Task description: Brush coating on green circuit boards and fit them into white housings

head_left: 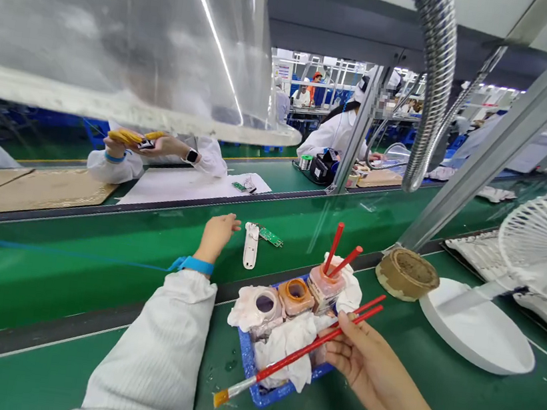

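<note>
My right hand point(357, 354) is closed on two red-handled brushes. The long brush point(294, 356) slants down left across the blue basket point(261, 398), its yellowish bristles past the basket's corner. The second brush's tip is lost against the white tissue point(288, 341). My left hand point(219, 233) reaches over the green belt, fingers stretched out and apart from anything. Just right of it lies a white plastic housing point(250, 249), with a green circuit board point(270, 236) beside it. In the basket stand an orange-rimmed bottle point(296, 293), a tissue-wrapped bottle point(263, 304) and a jar point(326, 282) holding two red sticks.
A brown tape roll point(408, 274) sits by a white round fan base point(483, 333) at right. A clear plastic hood point(125, 31) hangs at upper left, a metal hose point(433, 85) above. Across the belt, a co-worker's gloved hands point(135, 140) hold a small part.
</note>
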`<state>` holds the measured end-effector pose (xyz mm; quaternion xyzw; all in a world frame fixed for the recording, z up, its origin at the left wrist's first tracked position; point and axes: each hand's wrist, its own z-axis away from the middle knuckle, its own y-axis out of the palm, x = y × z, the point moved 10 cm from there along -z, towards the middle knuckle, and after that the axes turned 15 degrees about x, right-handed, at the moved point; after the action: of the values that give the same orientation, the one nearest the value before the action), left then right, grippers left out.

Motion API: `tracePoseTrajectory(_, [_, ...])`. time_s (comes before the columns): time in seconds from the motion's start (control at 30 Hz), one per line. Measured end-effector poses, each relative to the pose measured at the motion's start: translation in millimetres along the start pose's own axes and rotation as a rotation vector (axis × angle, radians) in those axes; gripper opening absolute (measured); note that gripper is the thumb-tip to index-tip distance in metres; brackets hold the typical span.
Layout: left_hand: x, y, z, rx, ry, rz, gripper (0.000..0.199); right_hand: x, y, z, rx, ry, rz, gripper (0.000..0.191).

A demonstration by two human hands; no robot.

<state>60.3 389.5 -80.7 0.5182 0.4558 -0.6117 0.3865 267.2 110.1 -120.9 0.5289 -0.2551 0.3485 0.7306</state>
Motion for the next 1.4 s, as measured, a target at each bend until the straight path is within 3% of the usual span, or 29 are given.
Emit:
tracePoseTrajectory(0.1, [-46,-22.9,47,-0.071,0.148,-0.032,0.030,6,-2,1,0.006,-0.063,0.001,0.033])
tracePoseTrajectory(0.2, [-86,-27.6,116,-0.117,0.273,-0.086,0.031,10,-1,3,0.034,-0.116,0.007,0.035])
tracePoseTrajectory(0.3, [-112,-14.5,189,-0.128,0.363,-0.208,0.025,8,3,5,0.072,-0.144,0.011,0.039])
tracePoseTrajectory(0.4, [-125,9.1,248,-0.077,0.432,-0.352,0.018,4,8,7,0.112,-0.160,0.017,0.040])
tracePoseTrajectory(0.57, [-135,25.5,305,-0.090,0.509,-0.454,0.020,1,12,8,0.146,-0.208,0.029,0.038])
tracePoseTrajectory(0.7, [-138,25.7,327,-0.127,0.499,-0.533,0.008,2,10,6,0.136,-0.240,0.046,0.019])
tracePoseTrajectory(0.77, [-138,30.1,335,-0.085,0.506,-0.561,0.017,2,5,3,0.114,-0.241,0.052,0.012])
tracePoseTrajectory(0.83, [-133,33.9,339,-0.028,0.507,-0.531,0.027,2,-2,0,0.088,-0.235,0.056,0.014])
tracePoseTrajectory(1.0, [-116,32.5,339,0.009,0.468,-0.311,0.023,4,-13,-1,0.055,-0.240,0.060,0.022])
tracePoseTrajectory(1.17, [-97,31.0,326,-0.002,0.257,-0.282,0.013,6,-16,0,0.049,-0.246,0.059,0.025])
tracePoseTrajectory(1.23, [-85,28.3,317,-0.014,0.172,-0.260,0.023,6,-17,-1,0.046,-0.243,0.055,0.025])
tracePoseTrajectory(1.4, [-41,22.1,285,-0.025,0.120,-0.162,0.026,6,-19,-1,0.040,-0.239,0.044,0.023])
